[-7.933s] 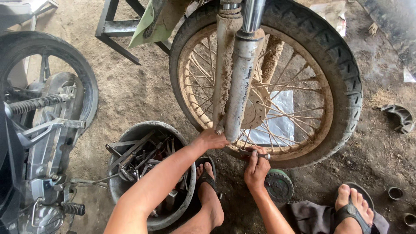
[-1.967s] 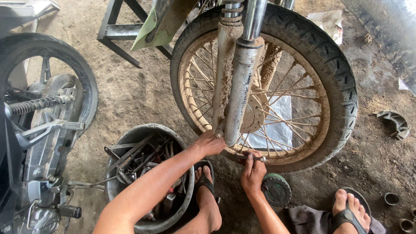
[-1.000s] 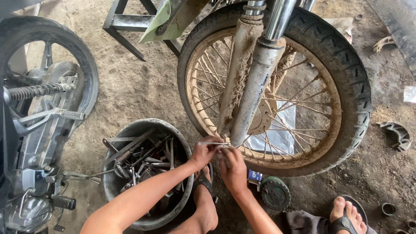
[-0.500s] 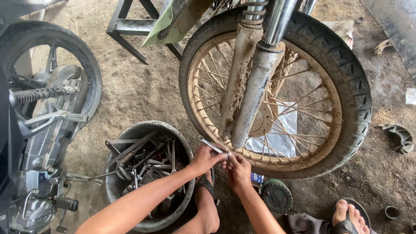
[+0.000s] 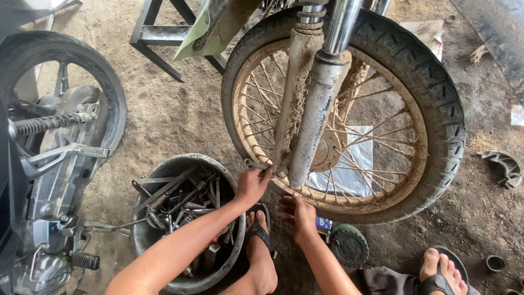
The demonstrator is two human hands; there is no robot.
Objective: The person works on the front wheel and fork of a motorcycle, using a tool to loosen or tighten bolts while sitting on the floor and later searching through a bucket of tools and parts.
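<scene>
At the far left stands a second motorcycle (image 5: 49, 180) with its rear wheel (image 5: 60, 104), and it plays no part here. To the right of it, near the person, sits a grey bucket (image 5: 164, 164) full of wrenches and other metal tools.

Just right of the bucket, the left hand (image 5: 252, 184) is raised to the bottom of the fork leg (image 5: 305, 136). Its fingers are closed around a small wrench (image 5: 255, 164). The wrench lies nearly level, with its long axis running left to right: the free end points left, toward the bucket, and the other end meets the base of the fork, where the axle of the front wheel (image 5: 349, 109) sits. I cannot see the bolt itself, because the muddy fork hides it. So the work point lies up and to the right of this hand, touching the tool's tip.

The right hand (image 5: 297, 216) is lower and nearer, just under the rim of the wheel. Its fingers are loosely curled and hold nothing that I can see; they rest close to the tyre. The fork base lies straight above it, farther away, so the left hand is clearly the nearer one to the axle.

Between the two arms, the left foot (image 5: 261, 257) in a sandal rests on the dirt floor. Right of the right arm lies a small sprocket (image 5: 349, 246), then the right foot (image 5: 439, 273), and at the far right a curved brake shoe (image 5: 502, 166) lies well apart from everything.
</scene>
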